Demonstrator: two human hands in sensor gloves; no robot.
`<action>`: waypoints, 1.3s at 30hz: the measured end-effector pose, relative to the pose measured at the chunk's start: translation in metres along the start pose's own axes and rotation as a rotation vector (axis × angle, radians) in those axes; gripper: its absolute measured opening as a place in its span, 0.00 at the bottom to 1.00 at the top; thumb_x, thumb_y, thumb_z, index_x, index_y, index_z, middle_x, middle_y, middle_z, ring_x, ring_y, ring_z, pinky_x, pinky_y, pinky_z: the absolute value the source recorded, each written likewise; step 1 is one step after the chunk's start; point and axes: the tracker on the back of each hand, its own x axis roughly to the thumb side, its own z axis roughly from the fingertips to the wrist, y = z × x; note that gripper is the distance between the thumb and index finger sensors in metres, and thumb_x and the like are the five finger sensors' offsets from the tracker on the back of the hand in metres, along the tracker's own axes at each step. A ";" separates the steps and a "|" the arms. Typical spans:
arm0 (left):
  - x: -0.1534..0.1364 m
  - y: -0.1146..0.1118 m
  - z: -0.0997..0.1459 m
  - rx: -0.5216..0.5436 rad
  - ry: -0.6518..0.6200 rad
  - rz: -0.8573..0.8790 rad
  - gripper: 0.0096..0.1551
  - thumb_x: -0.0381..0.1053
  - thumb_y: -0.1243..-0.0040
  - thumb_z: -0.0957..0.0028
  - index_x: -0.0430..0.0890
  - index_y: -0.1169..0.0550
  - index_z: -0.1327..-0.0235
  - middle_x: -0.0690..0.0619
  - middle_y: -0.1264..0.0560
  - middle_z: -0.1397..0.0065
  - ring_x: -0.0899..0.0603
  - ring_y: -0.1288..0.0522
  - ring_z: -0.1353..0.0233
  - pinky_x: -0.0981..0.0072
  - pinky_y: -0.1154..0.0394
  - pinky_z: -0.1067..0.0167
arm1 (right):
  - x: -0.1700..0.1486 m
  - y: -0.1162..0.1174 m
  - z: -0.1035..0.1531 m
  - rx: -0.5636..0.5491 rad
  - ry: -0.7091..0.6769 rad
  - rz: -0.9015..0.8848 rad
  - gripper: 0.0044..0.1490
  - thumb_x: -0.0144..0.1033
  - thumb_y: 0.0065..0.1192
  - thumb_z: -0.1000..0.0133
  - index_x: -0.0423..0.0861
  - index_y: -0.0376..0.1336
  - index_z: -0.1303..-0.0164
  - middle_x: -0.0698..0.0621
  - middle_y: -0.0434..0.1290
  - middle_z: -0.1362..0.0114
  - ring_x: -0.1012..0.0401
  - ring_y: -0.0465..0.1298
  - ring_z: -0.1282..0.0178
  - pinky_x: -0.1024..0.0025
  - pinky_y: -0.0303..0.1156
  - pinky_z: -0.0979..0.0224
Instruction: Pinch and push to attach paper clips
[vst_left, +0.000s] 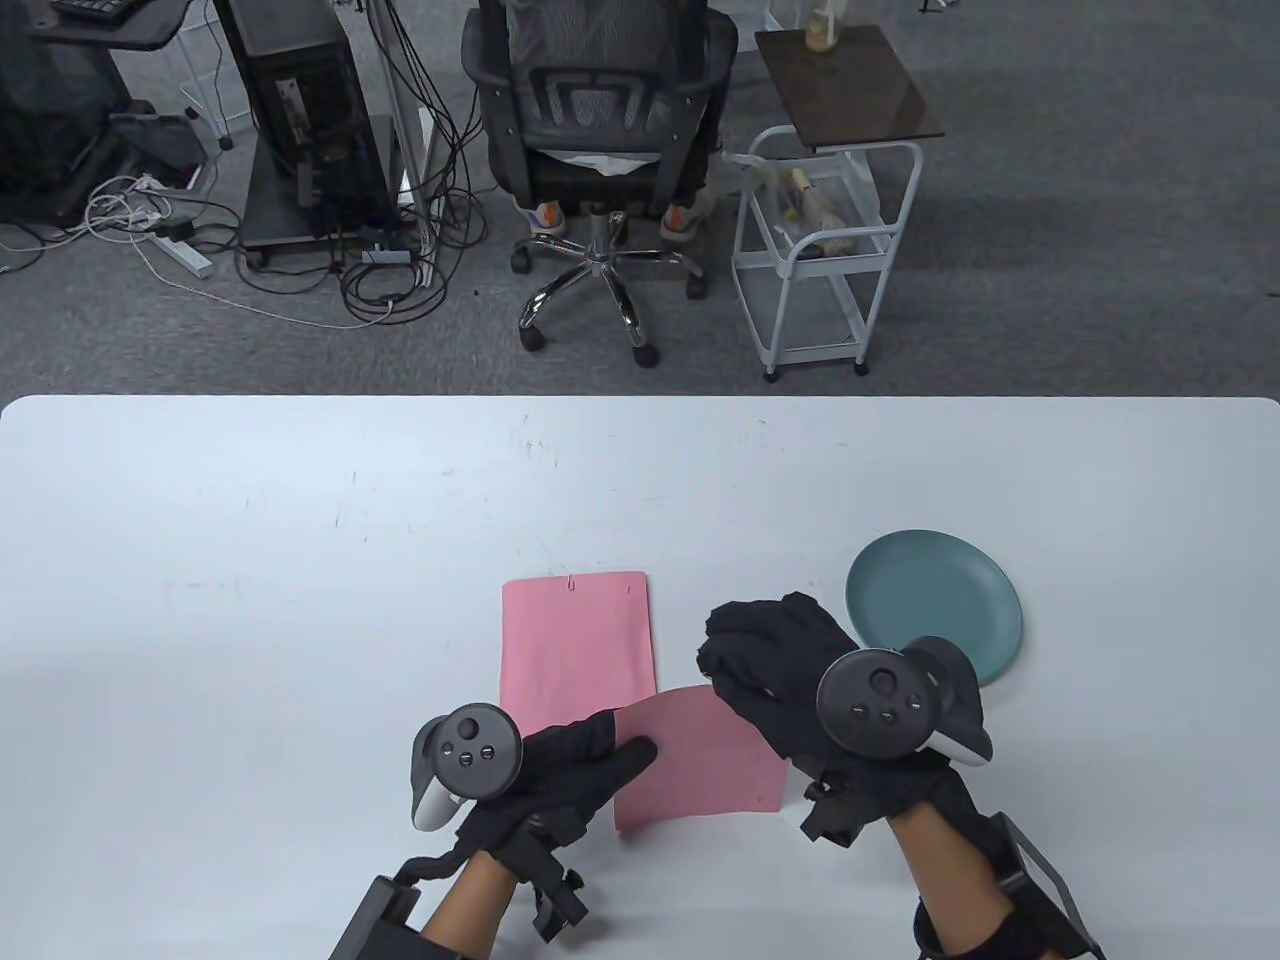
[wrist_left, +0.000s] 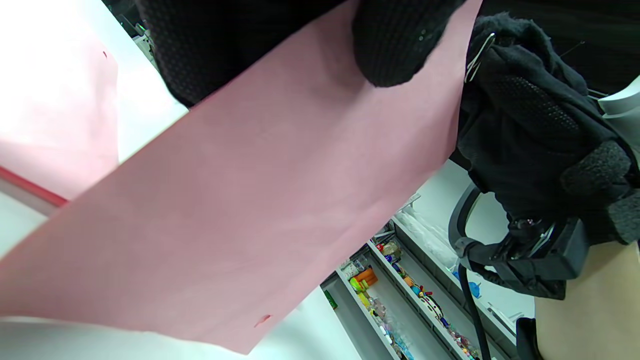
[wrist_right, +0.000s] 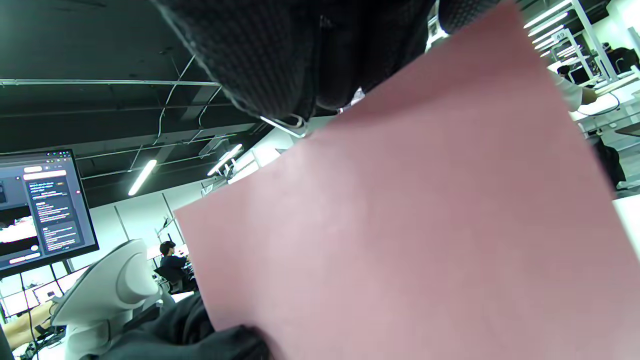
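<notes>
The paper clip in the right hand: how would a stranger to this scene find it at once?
Start at the teal plate, then go left to the right hand at the corner of the lifted pink sheet. The paper clip is pinched there. Unlike the clip on the flat sheet, it is not yet attached.

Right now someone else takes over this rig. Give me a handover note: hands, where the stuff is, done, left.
Left hand: holds the loose pink sheet by its left edge, lifted off the table.
Right hand: pinches a paper clip at the sheet's far right corner.
Other pink sheet lies flat on the table with a clip on its top edge.
Teal plate on the right; contents not visible.
Done: first sheet clipped.
Left: push this clip fully on; seating unclear.
</notes>
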 end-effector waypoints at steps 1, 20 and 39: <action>0.000 0.000 0.000 0.001 -0.001 -0.001 0.22 0.51 0.39 0.33 0.48 0.23 0.28 0.51 0.17 0.31 0.44 0.16 0.35 0.50 0.22 0.35 | -0.001 0.001 0.000 0.005 0.000 -0.003 0.23 0.36 0.65 0.37 0.44 0.70 0.33 0.45 0.66 0.20 0.46 0.65 0.21 0.41 0.50 0.17; 0.000 0.000 0.001 0.006 -0.004 -0.005 0.22 0.51 0.38 0.33 0.49 0.23 0.28 0.51 0.17 0.31 0.44 0.16 0.35 0.49 0.22 0.34 | -0.013 0.006 -0.003 0.081 0.025 -0.036 0.23 0.36 0.65 0.36 0.45 0.70 0.32 0.44 0.66 0.20 0.46 0.65 0.22 0.41 0.50 0.17; 0.000 -0.002 0.000 -0.003 -0.005 0.001 0.22 0.51 0.39 0.33 0.49 0.23 0.27 0.52 0.18 0.31 0.44 0.16 0.34 0.50 0.22 0.34 | -0.010 0.007 -0.002 0.159 0.003 0.011 0.31 0.41 0.67 0.37 0.44 0.66 0.25 0.41 0.63 0.17 0.43 0.62 0.19 0.39 0.47 0.16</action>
